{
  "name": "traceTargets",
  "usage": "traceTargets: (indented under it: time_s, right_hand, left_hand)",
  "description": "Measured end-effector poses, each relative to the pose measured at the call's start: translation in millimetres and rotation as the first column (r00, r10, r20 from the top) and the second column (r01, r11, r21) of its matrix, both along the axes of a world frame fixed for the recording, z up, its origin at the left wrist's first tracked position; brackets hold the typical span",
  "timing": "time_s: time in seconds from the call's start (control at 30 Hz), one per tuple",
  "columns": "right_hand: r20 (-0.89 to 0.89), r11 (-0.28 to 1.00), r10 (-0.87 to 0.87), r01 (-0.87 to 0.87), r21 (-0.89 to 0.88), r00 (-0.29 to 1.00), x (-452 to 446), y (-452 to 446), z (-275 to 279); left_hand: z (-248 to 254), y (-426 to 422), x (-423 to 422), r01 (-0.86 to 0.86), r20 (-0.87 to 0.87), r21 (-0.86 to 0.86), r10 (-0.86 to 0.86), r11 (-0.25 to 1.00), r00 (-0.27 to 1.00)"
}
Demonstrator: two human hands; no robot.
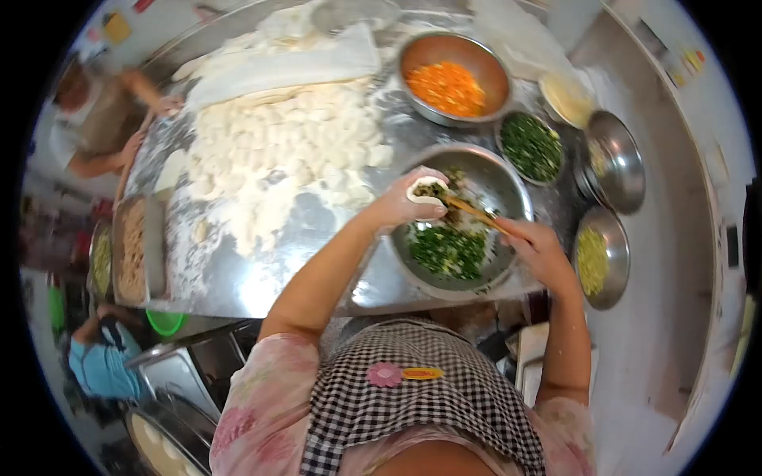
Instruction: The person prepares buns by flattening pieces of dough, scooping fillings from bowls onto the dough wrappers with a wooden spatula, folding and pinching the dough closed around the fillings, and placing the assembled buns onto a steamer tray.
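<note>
My left hand [402, 202] is curled around a round dough wrapper [416, 184] with dark filling lying in it. In my right hand [538, 252] is a wooden spatula or stick [478, 212], whose far end touches the filling at the wrapper. Both hands are above a large steel mixing bowl [520, 208]. Inside that bowl lie chopped greens [448, 252] and some darker mixed filling, partly hidden by my left hand and the stick.
Floured dough pieces [278, 139] cover the steel table [294, 262], beside a white cloth [294, 70]. Bowls of shredded carrot [446, 89], chopped greens [530, 147] and pale-green shreds [591, 262] stand around. A tray of brown filling [133, 250] is left, near a person [99, 123] holding a rolling pin.
</note>
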State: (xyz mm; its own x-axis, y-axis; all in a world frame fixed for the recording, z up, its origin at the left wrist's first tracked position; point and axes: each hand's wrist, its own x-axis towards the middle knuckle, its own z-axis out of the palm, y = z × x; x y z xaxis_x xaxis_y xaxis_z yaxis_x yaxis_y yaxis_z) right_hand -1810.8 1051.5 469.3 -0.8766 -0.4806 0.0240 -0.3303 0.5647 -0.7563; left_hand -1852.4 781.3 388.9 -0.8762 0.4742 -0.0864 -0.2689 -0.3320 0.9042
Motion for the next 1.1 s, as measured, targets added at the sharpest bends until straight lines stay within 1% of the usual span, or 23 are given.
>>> traceTargets:
  time_s: [0.03, 0.07, 0.1, 0.17, 0.2, 0.23, 0.27, 0.3, 0.33, 0.37, 0.43, 0.47, 0.53, 0.6, 0.63, 0.73, 0.8, 0.83, 0.9, 0.97, 1.0, 1.03, 1.1]
  right_hand:
    - [0.059, 0.998, -0.05, 0.048, 0.04, 0.997, -1, 7, -8]
    - [0.117, 0.992, -0.102, 0.092, 0.085, 0.988, 0, 9, -18]
    - [-0.027, 0.966, -0.103, 0.106, 0.234, 0.994, 2, 2, -29]
    - [-0.32, 0.844, -0.062, 0.221, 0.489, 0.945, 9, -12, -46]
    - [-0.408, 0.871, 0.0, 0.2, 0.449, 0.913, 12, -28, -42]
    - [-0.254, 0.963, -0.12, 0.175, 0.204, 0.96, 15, -44, -40]
    - [-0.063, 0.98, -0.193, 0.19, -0.054, 0.979, 19, -60, -38]
    - [0.145, 0.923, -0.208, 0.243, -0.298, 0.967, 24, -76, -36]
    - [0.348, 0.81, -0.17, 0.332, -0.484, 0.922, 29, -91, -30]
    - [0.367, 0.765, -0.171, 0.358, -0.535, 0.914, 33, -104, -25]
    - [0.41, 0.664, -0.17, 0.412, -0.624, 0.896, 39, -123, -19]
    - [0.375, 0.692, -0.187, 0.393, -0.606, 0.908, 39, -129, -20]
    - [0.307, 0.742, -0.236, 0.375, -0.556, 0.922, 41, -137, -25]
    - [0.284, 0.784, -0.183, 0.314, -0.536, 0.941, 40, -145, -21]
    - [0.277, 0.804, -0.164, 0.291, -0.519, 0.947, 40, -149, -19]
    - [0.459, 0.689, 0.006, 0.329, -0.646, 0.888, 41, -168, -7]
    - [0.455, 0.766, 0.013, 0.283, -0.576, 0.891, 45, -184, 2]
    - [0.453, 0.801, 0.026, 0.253, -0.543, 0.891, 48, -192, 7]
    - [0.336, 0.861, 0.019, 0.155, -0.485, 0.942, 56, -210, 8]
    - [0.212, 0.914, 0.002, 0.085, -0.397, 0.977, 60, -225, 0]
    - [0.166, 0.96, 0.007, 0.04, -0.278, 0.986, 60, -229, 4]
    - [0.185, 0.953, 0.037, 0.02, -0.301, 0.982, 60, -234, 8]
    - [0.22, 0.938, 0.098, -0.017, -0.347, 0.971, 60, -242, 14]
  left_hand:
    - [-11, -6, 0, -0.061, -0.003, -0.026, 0.061, 0.998, 0.998]
    - [0, -11, 6, -0.1, 0.002, -0.055, 0.101, 0.993, 0.995]
    - [10, -13, 13, -0.136, 0.012, -0.083, 0.137, 0.987, 0.99]
    - [6, -9, 18, -0.143, -0.021, 0.019, 0.143, 0.99, 0.99]
    - [9, -4, 23, -0.15, -0.001, 0.113, 0.151, 0.982, 0.989]
    - [11, 1, 29, -0.15, 0.015, 0.209, 0.15, 0.966, 0.989]
    - [15, 5, 34, -0.159, -0.023, 0.254, 0.17, 0.954, 0.985]
    - [18, 6, 39, -0.201, -0.125, 0.214, 0.231, 0.956, 0.965]
    - [23, 7, 44, -0.23, -0.171, 0.193, 0.263, 0.954, 0.949]
    - [28, 6, 50, -0.259, -0.217, 0.174, 0.293, 0.95, 0.931]
    - [36, 0, 61, -0.279, -0.155, 0.229, 0.318, 0.933, 0.935]
    - [38, -5, 65, -0.288, -0.121, 0.257, 0.326, 0.922, 0.937]
    - [38, -19, 73, -0.345, -0.133, 0.167, 0.368, 0.923, 0.92]
    - [38, -32, 82, -0.366, -0.173, 0.071, 0.373, 0.928, 0.911]
    - [34, -40, 86, -0.282, -0.079, 0.219, 0.305, 0.934, 0.949]
    - [37, -62, 104, -0.302, -0.166, 0.204, 0.337, 0.931, 0.927]
    - [34, -77, 111, -0.32, -0.228, 0.19, 0.359, 0.928, 0.905]
    - [36, -82, 116, -0.347, -0.14, 0.194, 0.377, 0.917, 0.916]
    - [44, -94, 128, -0.411, 0.039, 0.191, 0.412, 0.891, 0.91]
    - [39, -107, 134, -0.406, 0.004, 0.124, 0.409, 0.905, 0.913]
    - [41, -114, 138, -0.398, -0.014, 0.062, 0.4, 0.915, 0.917]
    - [41, -120, 142, -0.389, -0.033, 0.0, 0.389, 0.921, 0.921]
    - [41, -131, 151, -0.404, -0.191, 0.009, 0.398, 0.915, 0.897]
